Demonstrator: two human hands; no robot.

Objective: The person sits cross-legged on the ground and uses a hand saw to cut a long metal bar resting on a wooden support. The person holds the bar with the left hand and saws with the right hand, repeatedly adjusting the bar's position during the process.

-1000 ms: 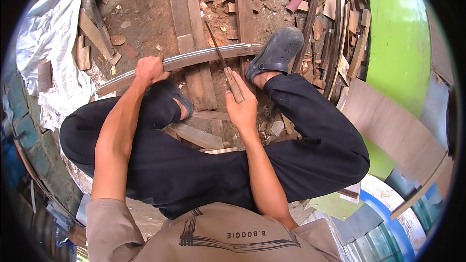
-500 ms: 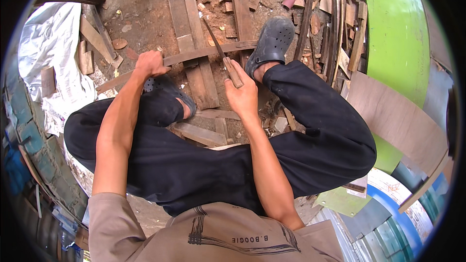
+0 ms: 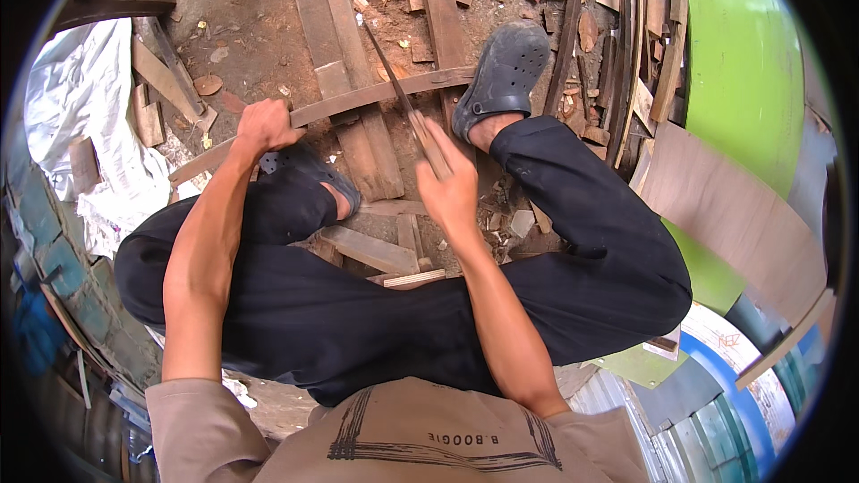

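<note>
A long, slightly curved wooden strip (image 3: pixel 371 95) slants across the planks in front of me. My left hand (image 3: pixel 267 127) is closed around it near its left part, beside my left shoe. In my right hand (image 3: pixel 450 190) is a wooden-handled blade (image 3: pixel 391 72), long, thin, dark and seen edge-on. The blade crosses over the strip and points away from me; whether it touches the wood, I cannot tell. Motion blurs the handle a little. Under the strip lie two planks (image 3: pixel 380 156) side by side. The strip's right end reaches my right shoe (image 3: pixel 506 72).
Wood offcuts pile up (image 3: pixel 624 63) at the far right, next to a green panel (image 3: pixel 738 63). A white cloth (image 3: pixel 80 89) lies at the left, with short boards beside it. Another plank (image 3: pixel 438 4) runs away from me. A curved brown sheet (image 3: pixel 725 206) stands at the right.
My right hand and the blade's handle have shifted slightly toward me, and the handle is now blurred. My left hand keeps its hold on the strip. The whole view has tilted a little.
</note>
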